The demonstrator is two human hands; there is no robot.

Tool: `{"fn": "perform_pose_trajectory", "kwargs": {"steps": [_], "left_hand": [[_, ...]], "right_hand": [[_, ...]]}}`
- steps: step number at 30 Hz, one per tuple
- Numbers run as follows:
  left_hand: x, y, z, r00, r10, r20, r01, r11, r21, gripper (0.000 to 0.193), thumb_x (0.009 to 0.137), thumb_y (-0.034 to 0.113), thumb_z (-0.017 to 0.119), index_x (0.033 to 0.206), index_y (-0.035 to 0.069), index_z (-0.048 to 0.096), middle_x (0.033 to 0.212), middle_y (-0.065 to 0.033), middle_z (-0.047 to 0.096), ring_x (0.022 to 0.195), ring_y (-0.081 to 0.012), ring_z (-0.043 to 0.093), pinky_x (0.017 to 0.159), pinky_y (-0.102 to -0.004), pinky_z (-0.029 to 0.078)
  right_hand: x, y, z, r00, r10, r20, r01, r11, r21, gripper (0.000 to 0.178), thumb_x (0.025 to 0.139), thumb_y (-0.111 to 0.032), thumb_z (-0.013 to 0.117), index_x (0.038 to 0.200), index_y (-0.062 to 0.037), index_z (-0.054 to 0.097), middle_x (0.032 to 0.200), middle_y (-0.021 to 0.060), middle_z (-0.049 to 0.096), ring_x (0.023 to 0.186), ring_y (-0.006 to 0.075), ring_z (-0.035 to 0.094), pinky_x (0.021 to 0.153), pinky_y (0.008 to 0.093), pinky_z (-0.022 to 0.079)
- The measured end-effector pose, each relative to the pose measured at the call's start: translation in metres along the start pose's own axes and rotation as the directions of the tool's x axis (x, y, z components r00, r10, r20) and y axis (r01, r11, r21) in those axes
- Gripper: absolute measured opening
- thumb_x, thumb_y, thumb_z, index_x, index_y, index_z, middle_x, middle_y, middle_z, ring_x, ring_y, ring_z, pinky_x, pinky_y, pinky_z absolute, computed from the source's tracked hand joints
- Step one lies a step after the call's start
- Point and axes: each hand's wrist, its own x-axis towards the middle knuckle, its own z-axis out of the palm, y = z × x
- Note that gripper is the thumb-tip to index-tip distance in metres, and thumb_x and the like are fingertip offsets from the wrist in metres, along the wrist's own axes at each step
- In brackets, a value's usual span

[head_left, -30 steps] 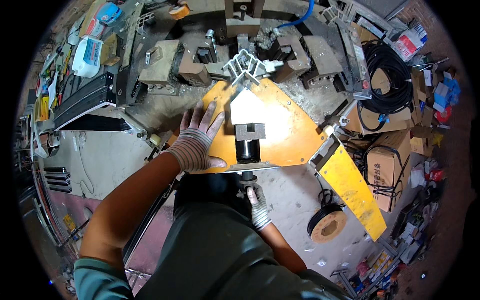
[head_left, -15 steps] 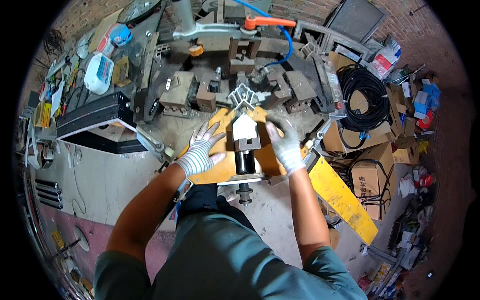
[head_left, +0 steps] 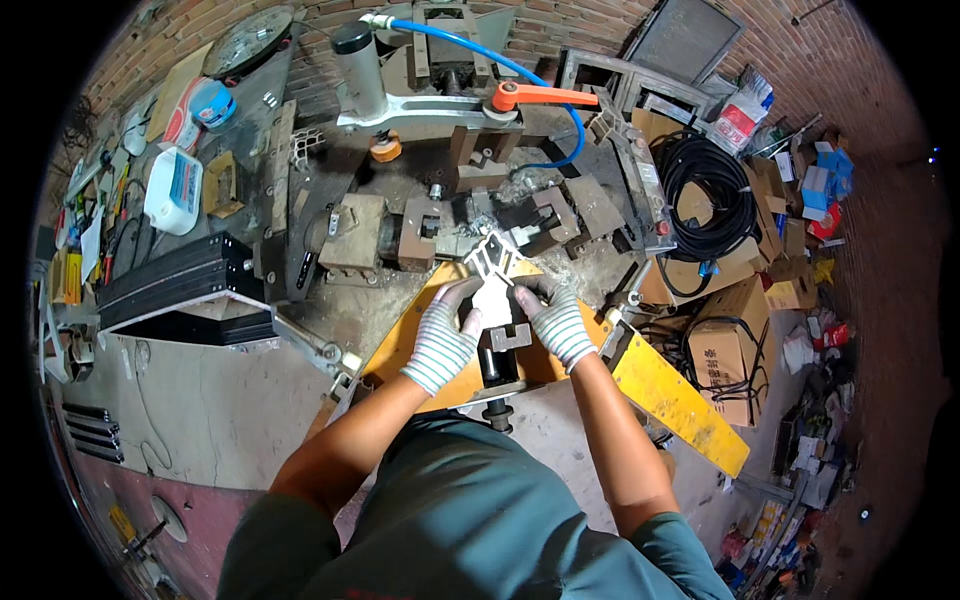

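Observation:
Both my hands wear pale knit gloves with stripes and grey fingers. My left hand (head_left: pixel 447 332) and my right hand (head_left: pixel 556 320) close in from either side on a light metal profile piece (head_left: pixel 492 298). Its cut, hollow-chambered end (head_left: pixel 494 256) points away from me, toward the machine's centre. Fingertips press on the piece's sides, and some are hidden behind it. Just below it stands a notched steel block (head_left: pixel 511 337) on a black cylinder (head_left: pixel 493 368). Yellow plates (head_left: pixel 405 345) spread out under my wrists.
Steel clamping blocks (head_left: pixel 352 235) stand beyond my hands, below an orange lever (head_left: pixel 545 96) and a blue air hose (head_left: pixel 470 48). A black frame (head_left: pixel 185 285) lies left, near a white jug (head_left: pixel 173 190). Coiled black hose (head_left: pixel 705 185) and a cardboard box (head_left: pixel 728 350) are at right.
My hands have come inward from the yellow plates and closed on the profile piece. The piece has shifted slightly toward me and left against the notched block. The whole view has also shifted.

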Motion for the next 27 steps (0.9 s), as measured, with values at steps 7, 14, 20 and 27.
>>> {"fn": "perform_pose_trajectory", "kwargs": {"steps": [7,14,20,27], "left_hand": [[0.012,-0.022,0.010,0.958,-0.282,-0.043,0.264,0.933,-0.245,0.031,0.089,0.013,0.075,0.115,-0.001,0.064,0.108,-0.0132,0.068,0.101,-0.0224,0.065,0.093,-0.0348,0.052],[0.047,-0.028,0.033,0.770,-0.627,0.122,0.463,0.416,-0.783,0.043,0.084,0.011,0.085,0.115,-0.002,0.057,0.103,-0.0109,0.070,0.092,-0.0166,0.065,0.082,-0.0291,0.055],[0.058,-0.024,0.025,0.673,-0.672,0.308,0.658,0.354,-0.664,0.035,0.088,0.010,0.080,0.115,-0.006,0.063,0.102,-0.0140,0.073,0.091,-0.0163,0.069,0.084,-0.0283,0.058],[0.050,-0.018,0.019,0.705,-0.660,0.258,0.645,0.446,-0.621,0.034,0.087,0.008,0.081,0.117,0.001,0.068,0.104,-0.0063,0.073,0.093,-0.0129,0.067,0.085,-0.0263,0.056]], "right_hand": [[0.011,0.010,0.006,0.998,0.052,0.019,-0.052,0.998,-0.024,0.031,0.091,-0.018,0.077,0.114,0.0007,0.070,0.106,0.0143,0.073,0.098,0.0211,0.067,0.091,0.0340,0.053],[0.019,-0.022,-0.006,0.984,-0.105,0.147,0.152,0.919,-0.363,0.024,0.088,-0.017,0.077,0.104,0.0010,0.072,0.097,0.0174,0.069,0.092,0.0327,0.066,0.085,0.0397,0.053],[0.016,-0.008,-0.006,0.961,-0.254,0.112,0.277,0.913,-0.301,0.022,0.085,-0.004,0.078,0.106,0.0008,0.072,0.103,0.0155,0.070,0.098,0.0295,0.067,0.089,0.0370,0.052],[0.000,-0.016,-0.006,0.995,-0.088,0.044,0.095,0.973,-0.211,0.017,0.091,-0.003,0.069,0.108,0.0023,0.071,0.103,0.0135,0.069,0.099,0.0255,0.066,0.091,0.0356,0.051]]}}
